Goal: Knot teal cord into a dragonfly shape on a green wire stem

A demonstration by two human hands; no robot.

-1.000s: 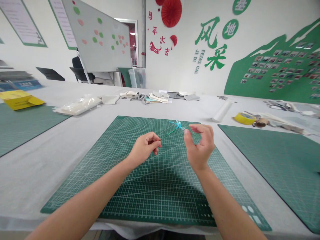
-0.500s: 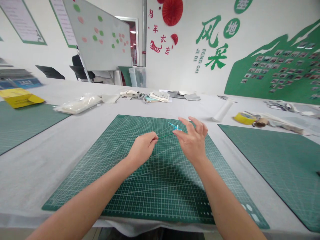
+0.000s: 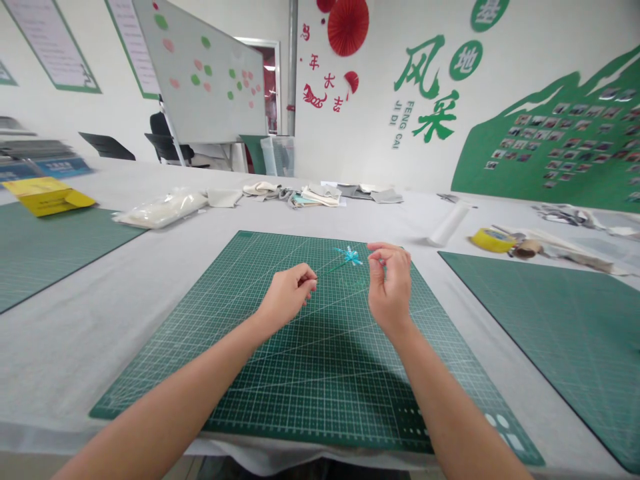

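A small light-blue flower (image 3: 353, 256) with narrow, shiny petals is held above the cutting mat on a thin green stem (image 3: 337, 267). My left hand (image 3: 290, 290) is closed, pinching the stem's near end between thumb and fingers. Just right of the flower, my right hand (image 3: 391, 283) is apart from it. Its fingers are bent in and the thumb lies close against them; whether anything small is between them cannot be made out. Under both hands lies the green gridded cutting mat (image 3: 280, 380).
Other cutting mats lie at left (image 3: 50, 243) and right (image 3: 550, 327). Farther back are a yellow packet (image 3: 47, 195), a clear plastic bag (image 3: 163, 209), fabric pieces (image 3: 320, 195), a white roll (image 3: 449, 223) and yellow tape (image 3: 493, 240).
My right hand has come off the flower and shifted right, its spread fingers now drawn together. More of the blue petals shows. My left hand keeps its pinch on the stem.
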